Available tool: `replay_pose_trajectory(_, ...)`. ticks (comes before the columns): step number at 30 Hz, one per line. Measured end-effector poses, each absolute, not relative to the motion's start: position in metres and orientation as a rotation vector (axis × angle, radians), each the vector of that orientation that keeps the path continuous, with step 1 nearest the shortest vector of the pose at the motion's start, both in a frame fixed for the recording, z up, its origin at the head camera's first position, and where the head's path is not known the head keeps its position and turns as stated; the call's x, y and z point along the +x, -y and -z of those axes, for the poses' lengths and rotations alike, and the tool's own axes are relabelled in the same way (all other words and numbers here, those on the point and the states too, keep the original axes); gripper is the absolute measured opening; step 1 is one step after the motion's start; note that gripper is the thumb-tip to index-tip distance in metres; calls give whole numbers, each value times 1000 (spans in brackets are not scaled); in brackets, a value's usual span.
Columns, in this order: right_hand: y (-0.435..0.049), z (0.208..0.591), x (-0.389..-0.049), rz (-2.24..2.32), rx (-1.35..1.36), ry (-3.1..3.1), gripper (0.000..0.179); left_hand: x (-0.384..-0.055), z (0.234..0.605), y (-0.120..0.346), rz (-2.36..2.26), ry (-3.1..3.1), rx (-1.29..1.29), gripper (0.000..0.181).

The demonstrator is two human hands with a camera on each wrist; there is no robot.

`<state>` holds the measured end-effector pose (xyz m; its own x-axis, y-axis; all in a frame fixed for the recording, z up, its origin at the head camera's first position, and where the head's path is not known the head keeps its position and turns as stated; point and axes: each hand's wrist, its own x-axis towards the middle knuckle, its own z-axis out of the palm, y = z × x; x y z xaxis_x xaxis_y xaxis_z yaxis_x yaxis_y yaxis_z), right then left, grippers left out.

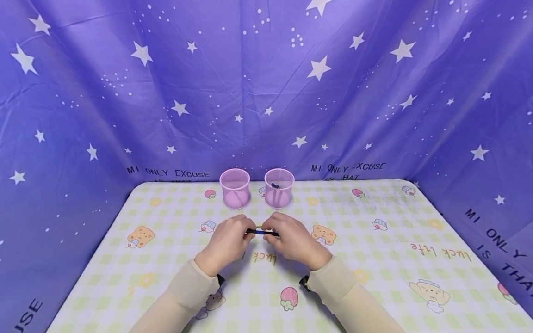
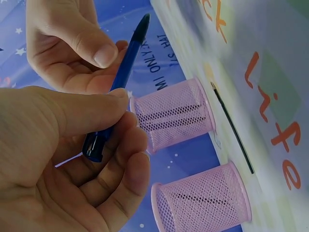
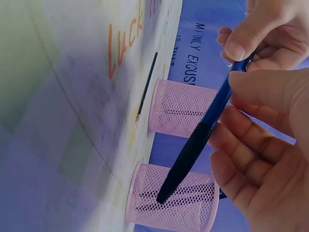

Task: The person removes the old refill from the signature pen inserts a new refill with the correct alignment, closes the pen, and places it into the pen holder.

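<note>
A blue ballpoint pen (image 2: 126, 65) with a dark rubber grip is held over the table between both hands. My left hand (image 1: 230, 240) pinches its clip end between thumb and fingers. Close beside the grip part is my right hand (image 1: 295, 240), fingers loosely bent; its thumb (image 3: 258, 87) overlaps the pen's edge in the right wrist view, and I cannot tell if it presses. A thin dark pen refill (image 2: 234, 128) with a metal tip lies on the table beyond the hands.
Two pink mesh pen holders stand at the table's back edge. The left holder (image 1: 235, 196) has one thin dark stick inside; the right holder (image 1: 279, 196) has several dark blue items. A patterned cloth (image 1: 374, 259) covers the table, and a starry purple curtain (image 1: 266, 92) hangs behind.
</note>
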<state>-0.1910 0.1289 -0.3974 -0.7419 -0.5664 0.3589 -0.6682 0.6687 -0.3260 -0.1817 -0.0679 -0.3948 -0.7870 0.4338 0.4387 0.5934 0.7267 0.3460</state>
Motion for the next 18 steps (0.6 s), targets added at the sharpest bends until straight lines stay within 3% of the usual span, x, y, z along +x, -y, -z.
replay_pose_trajectory(18,-128,399,-190,-649,1042,2630,11,-179,394,65,705,2577,-844,17)
